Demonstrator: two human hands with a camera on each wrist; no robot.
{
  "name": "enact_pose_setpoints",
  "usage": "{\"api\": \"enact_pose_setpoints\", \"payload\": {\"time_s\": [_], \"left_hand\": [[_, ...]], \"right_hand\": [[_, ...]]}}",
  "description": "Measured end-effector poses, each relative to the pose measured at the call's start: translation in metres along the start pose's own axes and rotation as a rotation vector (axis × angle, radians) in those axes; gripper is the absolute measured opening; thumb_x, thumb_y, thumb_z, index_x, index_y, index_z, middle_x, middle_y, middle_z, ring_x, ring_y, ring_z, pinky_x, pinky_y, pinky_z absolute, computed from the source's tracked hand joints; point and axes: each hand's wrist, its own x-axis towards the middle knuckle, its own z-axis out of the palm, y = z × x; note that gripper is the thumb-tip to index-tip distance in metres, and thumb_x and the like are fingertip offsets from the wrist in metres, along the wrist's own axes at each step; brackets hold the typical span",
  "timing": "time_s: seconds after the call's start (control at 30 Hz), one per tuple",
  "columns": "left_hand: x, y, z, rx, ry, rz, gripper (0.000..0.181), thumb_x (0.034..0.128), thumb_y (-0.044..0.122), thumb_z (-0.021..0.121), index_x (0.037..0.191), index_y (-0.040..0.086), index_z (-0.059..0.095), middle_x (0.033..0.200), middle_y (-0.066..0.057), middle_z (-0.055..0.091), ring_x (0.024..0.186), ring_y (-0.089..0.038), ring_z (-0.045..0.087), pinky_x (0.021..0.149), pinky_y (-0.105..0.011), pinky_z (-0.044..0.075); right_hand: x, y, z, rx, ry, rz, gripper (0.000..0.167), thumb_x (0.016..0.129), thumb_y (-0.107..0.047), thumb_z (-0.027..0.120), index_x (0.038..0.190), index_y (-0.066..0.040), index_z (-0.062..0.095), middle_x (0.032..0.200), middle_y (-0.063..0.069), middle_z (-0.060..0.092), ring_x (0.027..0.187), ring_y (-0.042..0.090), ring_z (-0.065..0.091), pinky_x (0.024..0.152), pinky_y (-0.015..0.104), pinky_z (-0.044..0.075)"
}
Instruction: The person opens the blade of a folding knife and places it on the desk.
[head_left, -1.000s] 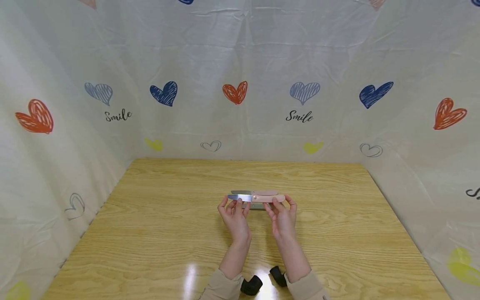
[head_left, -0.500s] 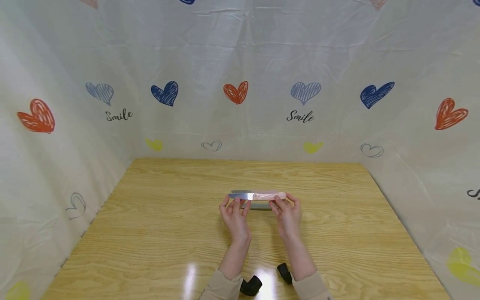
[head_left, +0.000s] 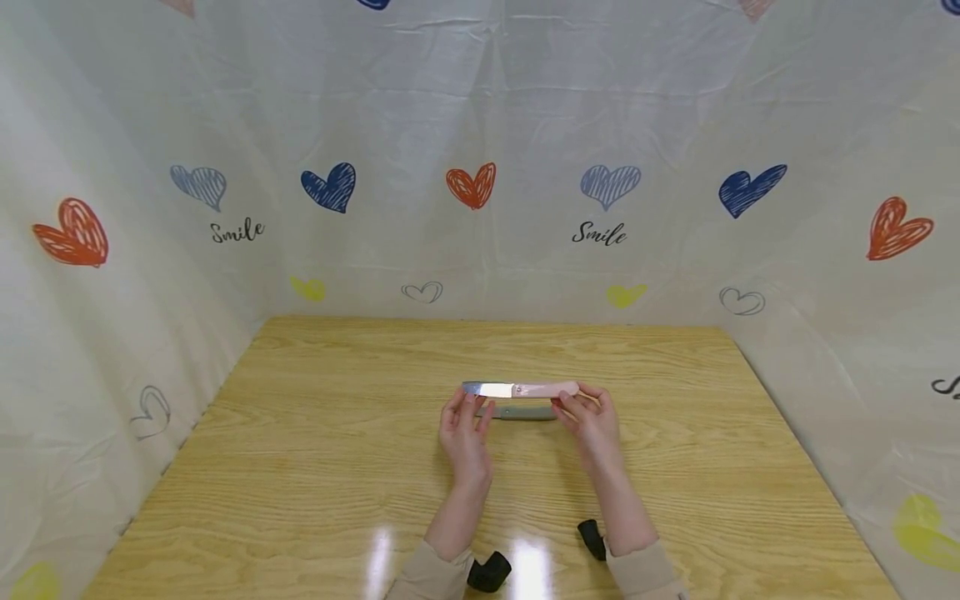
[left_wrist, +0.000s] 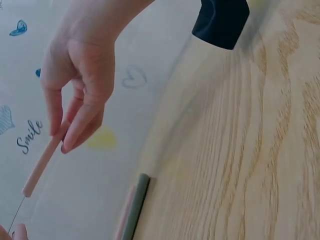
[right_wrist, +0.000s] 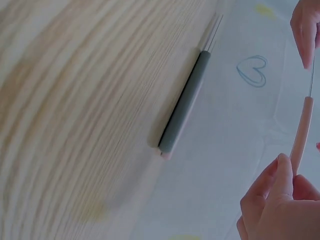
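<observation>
A knife with a pink handle (head_left: 546, 390) is held level above the table, its shiny blade (head_left: 491, 389) pointing left. My left hand (head_left: 467, 442) pinches the blade near its tip. The handle's end is pinched between the thumb and fingers of my right hand (head_left: 591, 425); the right wrist view shows this hand (right_wrist: 277, 205) at the handle too. Below lies a knife with a grey-green handle (head_left: 528, 413), its blade end partly behind my left fingers. Beside it, a pink strip of another knife (left_wrist: 126, 212) shows in the left wrist view; the held knife hides it in the head view.
The wood-grain table (head_left: 315, 467) stretches around the hands. A pale curtain (head_left: 480, 92) printed with hearts encloses it at the back and sides. Black wrist cameras (head_left: 489, 572) sit at both wrists, over the near part of the table.
The held pink knife has shifted right and slightly up with both hands, and now covers the other pink knife in the head view. The right forearm has swung right. The green knife stays put.
</observation>
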Motion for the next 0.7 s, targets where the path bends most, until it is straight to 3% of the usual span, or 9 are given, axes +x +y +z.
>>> {"api": "enact_pose_setpoints", "payload": {"time_s": [0.13, 0.37, 0.6, 0.7], "left_hand": [[0.002, 0.004, -0.007, 0.057, -0.040, 0.000, 0.029, 0.0993, 0.002, 0.053, 0.122, -0.017, 0.051, 0.107, -0.012, 0.058, 0.093, -0.015, 0.065, 0.087, -0.032, 0.057], [0.005, 0.015, -0.017, 0.145, -0.123, -0.057, 0.038, 0.0970, -0.001, 0.056, 0.128, -0.020, 0.047, 0.103, -0.011, 0.060, 0.091, -0.012, 0.065, 0.088, -0.033, 0.056], [0.004, 0.027, -0.030, 0.222, -0.157, -0.130, 0.040, 0.0960, -0.006, 0.053, 0.131, -0.023, 0.043, 0.105, -0.015, 0.062, 0.095, -0.018, 0.067, 0.088, -0.035, 0.056], [0.004, 0.031, -0.039, 0.292, -0.189, -0.154, 0.040, 0.0963, -0.004, 0.054, 0.130, -0.023, 0.044, 0.107, -0.015, 0.061, 0.098, -0.021, 0.066, 0.087, -0.035, 0.057]], "right_hand": [[0.001, -0.006, -0.008, -0.027, -0.028, 0.036, 0.031, 0.095, 0.009, 0.054, 0.119, -0.001, 0.038, 0.095, 0.007, 0.057, 0.083, 0.012, 0.069, 0.088, 0.028, 0.055], [0.001, -0.012, -0.019, -0.137, -0.086, 0.051, 0.033, 0.095, 0.008, 0.056, 0.122, 0.005, 0.039, 0.092, 0.005, 0.060, 0.084, 0.012, 0.068, 0.088, 0.028, 0.056], [-0.002, -0.016, -0.034, -0.347, -0.192, 0.055, 0.039, 0.094, 0.005, 0.057, 0.130, 0.017, 0.043, 0.109, 0.017, 0.060, 0.094, 0.014, 0.066, 0.091, 0.030, 0.055], [-0.004, -0.017, -0.040, -0.437, -0.237, 0.073, 0.044, 0.095, -0.001, 0.060, 0.133, 0.016, 0.045, 0.118, 0.022, 0.058, 0.101, 0.018, 0.064, 0.093, 0.032, 0.054]]}}
